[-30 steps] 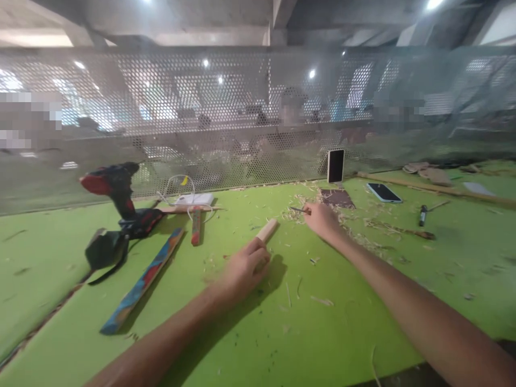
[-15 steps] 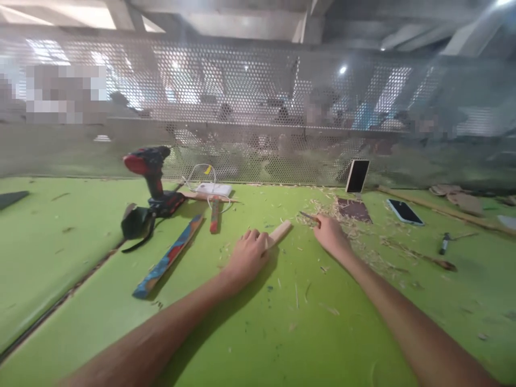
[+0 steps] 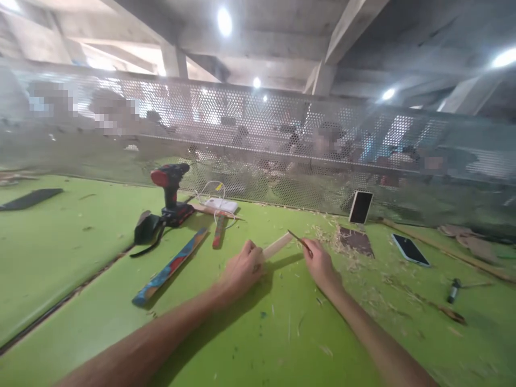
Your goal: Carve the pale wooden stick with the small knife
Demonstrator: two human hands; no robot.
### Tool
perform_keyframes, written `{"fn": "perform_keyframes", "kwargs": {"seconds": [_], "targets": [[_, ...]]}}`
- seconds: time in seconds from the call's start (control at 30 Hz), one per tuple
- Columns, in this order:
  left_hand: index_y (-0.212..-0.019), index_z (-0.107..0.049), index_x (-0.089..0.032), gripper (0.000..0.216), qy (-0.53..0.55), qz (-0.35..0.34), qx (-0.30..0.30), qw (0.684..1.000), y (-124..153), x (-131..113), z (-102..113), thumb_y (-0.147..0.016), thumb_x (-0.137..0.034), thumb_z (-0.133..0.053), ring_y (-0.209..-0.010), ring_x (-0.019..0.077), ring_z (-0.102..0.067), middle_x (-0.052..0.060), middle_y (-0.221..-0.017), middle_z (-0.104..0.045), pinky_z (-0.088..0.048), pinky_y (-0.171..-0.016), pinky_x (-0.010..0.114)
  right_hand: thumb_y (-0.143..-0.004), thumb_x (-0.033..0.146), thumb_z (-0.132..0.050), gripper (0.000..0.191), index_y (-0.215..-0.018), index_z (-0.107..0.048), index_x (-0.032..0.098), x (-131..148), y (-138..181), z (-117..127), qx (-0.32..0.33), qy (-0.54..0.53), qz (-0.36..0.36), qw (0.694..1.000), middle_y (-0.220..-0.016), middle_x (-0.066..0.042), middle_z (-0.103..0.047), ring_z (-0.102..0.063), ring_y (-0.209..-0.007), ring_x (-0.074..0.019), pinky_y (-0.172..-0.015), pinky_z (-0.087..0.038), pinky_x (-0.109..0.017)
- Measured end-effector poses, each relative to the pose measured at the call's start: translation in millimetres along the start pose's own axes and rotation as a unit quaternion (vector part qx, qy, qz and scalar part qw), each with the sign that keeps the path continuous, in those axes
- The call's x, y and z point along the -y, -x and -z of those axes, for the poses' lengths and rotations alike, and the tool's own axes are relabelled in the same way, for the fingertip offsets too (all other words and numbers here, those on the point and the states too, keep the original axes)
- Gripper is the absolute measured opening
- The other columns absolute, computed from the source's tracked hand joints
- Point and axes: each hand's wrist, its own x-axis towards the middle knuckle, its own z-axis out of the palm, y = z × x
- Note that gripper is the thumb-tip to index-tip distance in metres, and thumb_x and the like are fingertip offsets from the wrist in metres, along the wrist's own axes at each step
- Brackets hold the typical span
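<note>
Holding a thin knife [image 3: 299, 239], the right hand [image 3: 321, 264] is now nearer the left hand [image 3: 241, 270], which grips a pale stick [image 3: 277, 245], so knife and stick seem to meet.

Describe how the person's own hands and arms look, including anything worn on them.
The left hand and right hand are ungloved. The left forearm and right forearm are bare, with no sleeve in view, and no watch, bracelet or cable shows. The fingers are too blurred to rule out a small ring.
</note>
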Motion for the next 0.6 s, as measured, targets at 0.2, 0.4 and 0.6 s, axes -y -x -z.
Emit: {"fn": "perform_keyframes", "kwargs": {"seconds": [0.2,0.4,0.6], "targets": [[-0.120,-0.069,-0.021,0.022,0.062,-0.019,-0.023,0.998,2,2,-10,-0.101,-0.014,-0.061,-0.082,0.0153,-0.066,0.008,-0.129,-0.066,-0.054,-0.073,0.029,-0.108,0.030,-0.047,0.040,-0.128,-0.080,0.023,13,5,-6,0.034,-0.028,-0.022,0.999,-0.112,-0.015,-0.080,-0.065,-0.062,-0.0203,-0.052,-0.054,-0.035],[-0.114,-0.068,-0.020,0.024,0.223,-0.031,-0.084,0.971,-1,7,-20,-0.093,-0.009,-0.066,-0.098,0.0206,-0.069,0.006,-0.114,-0.067,-0.060,-0.089,0.034,-0.107,0.030,-0.045,0.041,-0.125,-0.082,0.023,29,12,-12,0.078,-0.039,-0.047,0.995,-0.118,-0.014,-0.082,-0.066,-0.061,-0.0201,-0.055,-0.057,-0.037],[-0.127,-0.061,-0.020,0.028,0.298,0.034,-0.103,0.948,-3,5,-19,-0.100,-0.019,-0.063,-0.087,0.0204,-0.068,0.004,-0.102,-0.070,-0.055,-0.076,0.032,-0.100,0.026,-0.063,0.019,-0.106,-0.082,0.024,31,6,-7,0.097,-0.055,-0.046,0.993,-0.101,-0.011,-0.082,-0.074,-0.078,-0.0268,-0.074,-0.064,-0.044]]}}
